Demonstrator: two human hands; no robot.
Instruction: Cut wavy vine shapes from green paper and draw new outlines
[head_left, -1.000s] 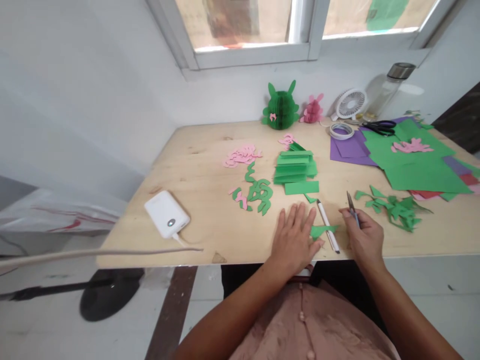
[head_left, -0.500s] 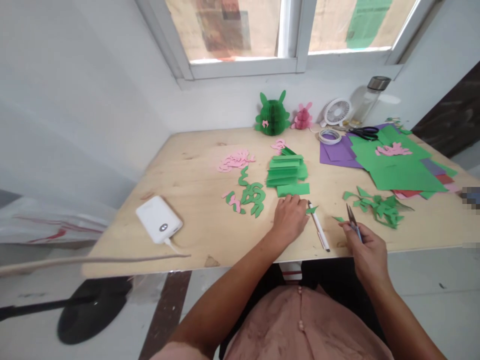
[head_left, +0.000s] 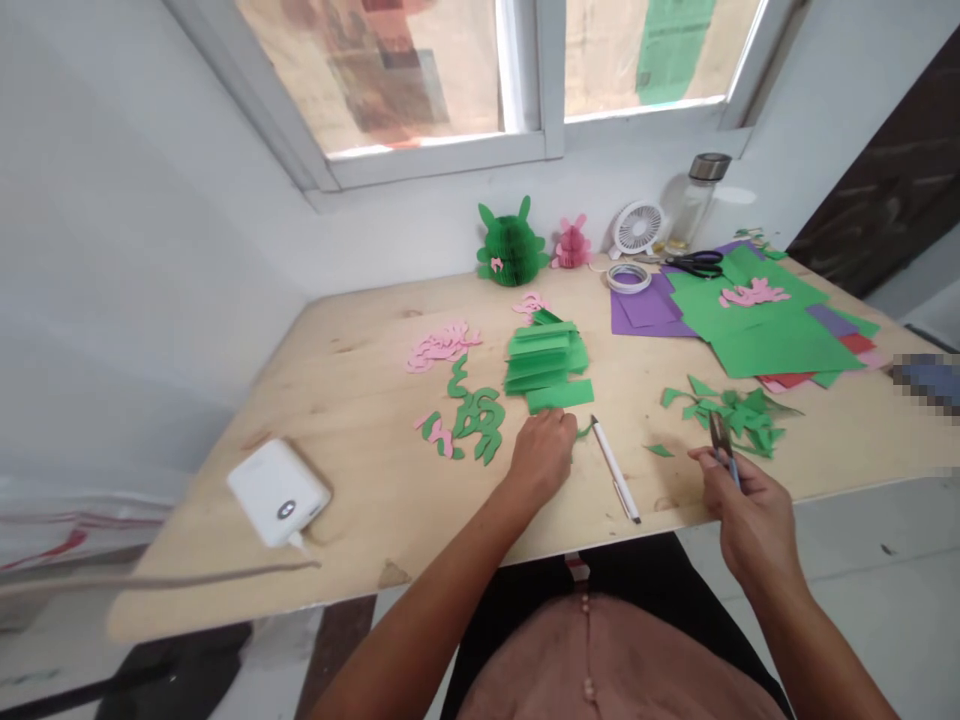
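Note:
My left hand (head_left: 544,447) is closed at the table's near middle, just below the folded green paper strips (head_left: 544,358). A small green paper piece (head_left: 584,432) sticks out from its fingertips. To its right lies a white pen (head_left: 615,468). My right hand (head_left: 754,505) is wrapped around small scissors (head_left: 721,440), blades pointing away from me. Those blades are close to a pile of green paper scraps (head_left: 739,420). A single green scrap (head_left: 659,451) lies left of the scissors. Curved green cutouts (head_left: 478,418) and pink cutouts (head_left: 442,346) rest left of the strips.
A white power bank (head_left: 277,492) with a cable sits at the left. Along the wall stand a green paper figure (head_left: 512,248), a pink one (head_left: 573,246), a fan (head_left: 637,230) and a bottle (head_left: 691,205). Tape (head_left: 628,279), black-handled scissors (head_left: 697,263) and green sheets (head_left: 780,335) lie right.
My view has shifted. My left hand has drawn slightly left, away from the pen, with the green piece. My right hand has moved right with the scissors, away from the single scrap.

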